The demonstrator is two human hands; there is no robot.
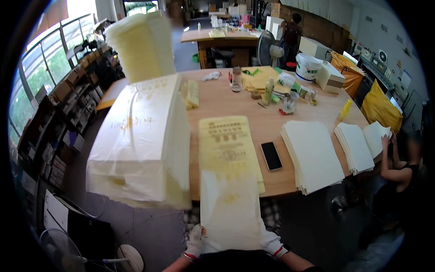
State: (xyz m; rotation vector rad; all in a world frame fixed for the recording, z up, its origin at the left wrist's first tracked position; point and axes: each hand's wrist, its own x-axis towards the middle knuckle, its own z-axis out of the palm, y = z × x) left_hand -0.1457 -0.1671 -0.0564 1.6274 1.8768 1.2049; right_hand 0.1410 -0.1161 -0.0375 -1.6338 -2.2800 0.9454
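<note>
A flat white plastic bag (231, 213) with faint yellow print lies toward me, its near part over the table's front edge. My left hand (196, 240), in a white glove with bare fingertips, is closed on its lower left edge. At its lower right edge is my gloved right hand (271, 240), gripping the side with fingers partly hidden. Under the far part of the bag lies a thin stack of yellow printed bags (224, 131). To the left towers a tall stack of similar white bags (136, 118).
A black phone (271, 156) and stacks of white sheets (312, 156) lie to the right. Another person's hands (389, 138) hold a sheet at the far right. Behind stand bottles, tape, a white bucket (308, 68), and another stack of yellowish bags (142, 47).
</note>
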